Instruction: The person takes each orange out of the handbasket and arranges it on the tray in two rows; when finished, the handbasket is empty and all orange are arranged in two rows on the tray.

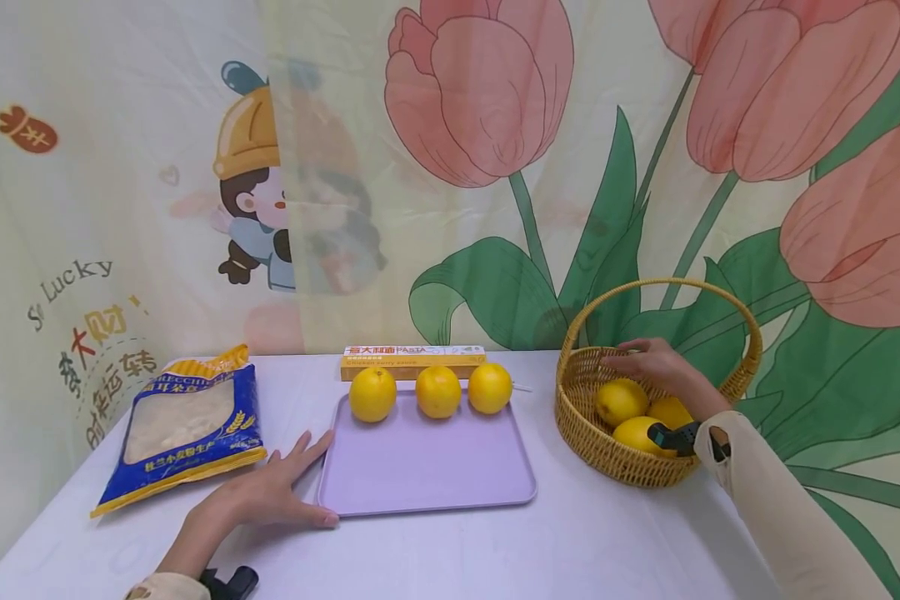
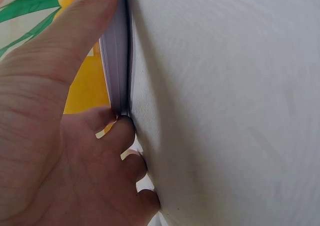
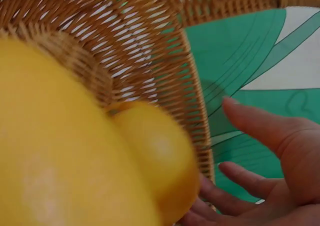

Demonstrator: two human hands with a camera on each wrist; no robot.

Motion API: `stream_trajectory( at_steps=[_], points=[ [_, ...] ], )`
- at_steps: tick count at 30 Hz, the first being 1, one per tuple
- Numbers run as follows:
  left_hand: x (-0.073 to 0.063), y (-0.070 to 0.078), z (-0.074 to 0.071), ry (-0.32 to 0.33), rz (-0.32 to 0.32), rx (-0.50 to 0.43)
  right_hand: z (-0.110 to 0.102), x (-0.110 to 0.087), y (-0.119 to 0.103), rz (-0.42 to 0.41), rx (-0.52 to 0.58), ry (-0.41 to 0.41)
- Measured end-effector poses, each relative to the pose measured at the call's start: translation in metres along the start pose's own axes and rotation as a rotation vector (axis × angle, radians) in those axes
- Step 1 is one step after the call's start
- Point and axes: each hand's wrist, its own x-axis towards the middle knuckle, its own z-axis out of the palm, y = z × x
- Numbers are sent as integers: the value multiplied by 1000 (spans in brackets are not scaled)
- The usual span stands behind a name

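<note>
My left hand [image 1: 273, 492] lies at the left side of a lilac tray [image 1: 427, 467], fingers spread. Thumb and fingertips touch its edge, also in the left wrist view. Three round yellow-orange fruits, like oranges [image 1: 438, 392], sit in a row along the tray's far edge. On the right, my right hand [image 1: 660, 367] reaches over a wicker basket [image 1: 592, 433] holding yellow fruits that look like lemons [image 1: 621, 402]. In the right wrist view, its thumb stands apart and its fingers are by the farther fruit [image 3: 157, 161]; no grip shows. The near fruit hides part of the basket.
A blue and yellow pasta bag [image 1: 183, 417] lies left of the tray. Behind the fruits is a flat pasta box [image 1: 412, 362], close to the patterned curtain [image 1: 487, 275]. The basket's tall handle [image 1: 663, 282] arches above my right hand.
</note>
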Motion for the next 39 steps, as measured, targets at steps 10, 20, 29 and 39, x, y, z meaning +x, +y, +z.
stream_trajectory(
  at_steps=[10,20,29,39],
  points=[
    [1,-2,0,-5,-1,0,6,9,10,177,14,23],
    [0,-1,1,-10,-16,-17,17,16,3,150,-33,-108],
    [2,1,1,-5,-6,-33,21,13,-3,148,-115,-97],
    [1,0,0,-10,-26,-27,30,6,-8,36,-103,18]
  ],
)
